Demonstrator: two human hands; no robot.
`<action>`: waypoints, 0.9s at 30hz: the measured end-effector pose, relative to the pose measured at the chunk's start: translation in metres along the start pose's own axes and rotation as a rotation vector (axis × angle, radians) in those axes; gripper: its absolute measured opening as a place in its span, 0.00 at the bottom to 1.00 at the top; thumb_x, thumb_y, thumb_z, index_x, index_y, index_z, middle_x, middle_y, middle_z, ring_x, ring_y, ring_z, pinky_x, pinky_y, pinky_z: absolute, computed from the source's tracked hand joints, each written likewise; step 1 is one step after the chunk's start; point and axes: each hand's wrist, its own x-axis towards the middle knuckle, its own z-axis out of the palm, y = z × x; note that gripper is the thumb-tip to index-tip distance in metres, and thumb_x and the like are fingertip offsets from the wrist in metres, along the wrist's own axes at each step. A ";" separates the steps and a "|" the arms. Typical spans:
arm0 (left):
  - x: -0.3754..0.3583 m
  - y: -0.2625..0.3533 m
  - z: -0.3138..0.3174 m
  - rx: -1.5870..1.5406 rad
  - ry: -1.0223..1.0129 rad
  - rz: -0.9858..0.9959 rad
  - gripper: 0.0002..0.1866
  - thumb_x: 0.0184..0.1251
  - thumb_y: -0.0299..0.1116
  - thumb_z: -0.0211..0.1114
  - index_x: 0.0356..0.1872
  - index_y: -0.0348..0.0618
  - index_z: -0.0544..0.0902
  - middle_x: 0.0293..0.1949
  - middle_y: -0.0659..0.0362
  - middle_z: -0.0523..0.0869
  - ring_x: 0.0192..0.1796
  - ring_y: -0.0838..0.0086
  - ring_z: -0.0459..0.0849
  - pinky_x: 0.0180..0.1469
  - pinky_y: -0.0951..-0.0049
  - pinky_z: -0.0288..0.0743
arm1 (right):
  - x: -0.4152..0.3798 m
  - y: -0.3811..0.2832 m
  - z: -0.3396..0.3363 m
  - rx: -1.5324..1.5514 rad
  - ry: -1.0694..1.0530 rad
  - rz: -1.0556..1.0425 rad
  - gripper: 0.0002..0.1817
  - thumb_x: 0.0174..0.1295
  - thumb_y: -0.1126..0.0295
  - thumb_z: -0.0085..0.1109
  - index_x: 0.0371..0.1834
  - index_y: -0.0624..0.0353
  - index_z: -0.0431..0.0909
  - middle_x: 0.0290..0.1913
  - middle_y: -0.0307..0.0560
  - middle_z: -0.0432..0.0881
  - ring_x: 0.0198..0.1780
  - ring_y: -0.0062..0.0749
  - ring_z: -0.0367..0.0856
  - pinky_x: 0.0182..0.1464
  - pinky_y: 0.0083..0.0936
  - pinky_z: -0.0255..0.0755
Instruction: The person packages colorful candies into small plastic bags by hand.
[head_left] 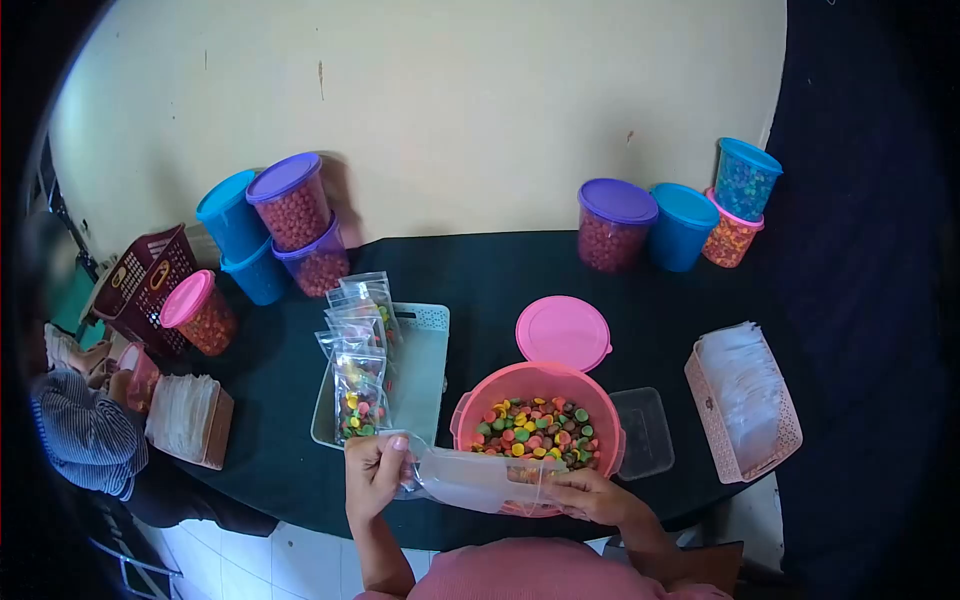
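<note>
A translucent plastic jug [470, 482] lies tilted sideways between my two hands, above the front edge of a pink tub [465, 410]. My left hand [376, 474] is closed round its handle at the left end. At the other end, my right hand [592, 496] grips the jug with its fingers over the side; some coloured pieces show through there. Round candies [530, 425] in green, yellow, pink and brown fill the tub. Left of it, a pale tray [425, 370] holds several clear zip bags [358, 365], some with candies inside.
A pink lid [563, 332] and a clear rectangular container [645, 430] lie near the tub. Baskets of flat bags [740, 400] stand right and left. Lidded canisters [618, 225] line the back. At far left sits another person [88, 425].
</note>
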 end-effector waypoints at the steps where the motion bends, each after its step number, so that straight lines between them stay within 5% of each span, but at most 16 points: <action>1: 0.000 -0.001 0.001 0.022 0.005 0.027 0.18 0.62 0.35 0.53 0.16 0.34 0.75 0.09 0.63 0.71 0.13 0.84 0.69 0.16 0.83 0.60 | -0.001 0.000 0.001 -0.001 0.002 0.000 0.14 0.63 0.65 0.45 0.43 0.65 0.73 0.24 0.32 0.66 0.23 0.13 0.60 0.24 0.12 0.55; 6: 0.002 -0.012 0.001 -0.017 -0.011 0.258 0.19 0.61 0.35 0.54 0.13 0.34 0.73 0.08 0.62 0.69 0.11 0.82 0.67 0.15 0.81 0.58 | -0.008 -0.009 0.006 -0.133 0.097 -0.122 0.13 0.62 0.65 0.47 0.38 0.66 0.74 0.20 0.30 0.66 0.23 0.11 0.60 0.24 0.11 0.54; 17: 0.000 0.003 0.001 0.147 0.032 0.255 0.18 0.61 0.32 0.52 0.14 0.34 0.75 0.08 0.62 0.70 0.11 0.81 0.70 0.16 0.82 0.60 | -0.010 -0.012 0.000 0.012 0.038 -0.117 0.13 0.62 0.65 0.48 0.30 0.64 0.75 0.17 0.29 0.65 0.18 0.10 0.58 0.19 0.12 0.50; 20: 0.001 -0.002 -0.002 0.116 -0.033 0.189 0.20 0.62 0.40 0.52 0.16 0.34 0.76 0.09 0.63 0.71 0.11 0.82 0.69 0.17 0.81 0.62 | -0.010 -0.011 -0.002 0.008 0.018 -0.151 0.13 0.62 0.64 0.48 0.30 0.65 0.75 0.17 0.29 0.64 0.17 0.10 0.58 0.19 0.11 0.49; 22: 0.004 -0.013 -0.009 -0.128 -0.184 0.144 0.26 0.58 0.54 0.53 0.31 0.34 0.76 0.22 0.59 0.77 0.22 0.80 0.75 0.23 0.79 0.67 | -0.010 -0.009 -0.002 -0.003 0.015 -0.170 0.14 0.62 0.64 0.48 0.30 0.65 0.75 0.17 0.29 0.64 0.17 0.10 0.58 0.19 0.11 0.49; 23: 0.003 -0.012 -0.006 -0.126 -0.186 0.144 0.26 0.58 0.54 0.53 0.31 0.34 0.76 0.22 0.59 0.77 0.22 0.80 0.75 0.23 0.79 0.67 | -0.009 -0.008 -0.004 0.034 0.018 -0.172 0.14 0.62 0.64 0.48 0.30 0.65 0.75 0.16 0.29 0.64 0.17 0.10 0.58 0.19 0.11 0.50; 25: 0.006 -0.001 0.008 -0.451 0.090 0.253 0.38 0.50 0.64 0.53 0.48 0.36 0.66 0.43 0.55 0.72 0.42 0.76 0.73 0.38 0.77 0.66 | -0.009 -0.010 -0.002 0.070 0.023 -0.182 0.14 0.62 0.64 0.48 0.29 0.64 0.76 0.16 0.29 0.64 0.17 0.10 0.58 0.19 0.11 0.50; 27: 0.007 -0.007 -0.004 0.024 0.409 0.376 0.49 0.40 0.67 0.60 0.55 0.36 0.60 0.53 0.52 0.65 0.54 0.66 0.67 0.54 0.66 0.61 | -0.011 -0.016 0.006 0.120 0.254 -0.192 0.14 0.61 0.64 0.48 0.27 0.64 0.76 0.16 0.29 0.64 0.17 0.12 0.58 0.19 0.12 0.51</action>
